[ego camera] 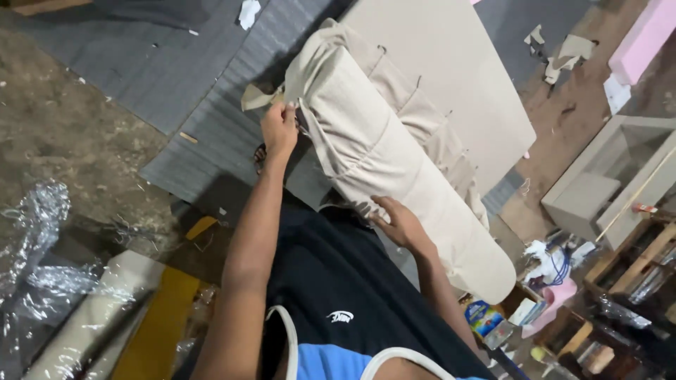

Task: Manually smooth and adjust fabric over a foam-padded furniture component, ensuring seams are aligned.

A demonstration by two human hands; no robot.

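The grey ribbed mat (pixel 218 134) covers the floor below me, and a big flat beige board (pixel 451 77) lies across its far part. Leaning over the board's near edge is the long upholstered cushion (pixel 394 169), wrapped in beige cloth that bunches into folds along its sides; it runs slantwise from the upper middle of my view down toward the right. To my right stands a pale open box frame (pixel 605 183), with a pink foam slab (pixel 644 39) beyond it. On my left lies a roll of cloth in crinkled clear plastic (pixel 70 317).

My right hand (pixel 398 222) lies flat on the cushion's lower side, fingers spread and pressing the cloth against the padding. My left hand (pixel 279 130) is up at the cushion's top end, fingers closed in a pinch on a loose flap of beige cloth (pixel 264 97) that sticks out from the corner. Small paper scraps (pixel 248 13) dot the mat.
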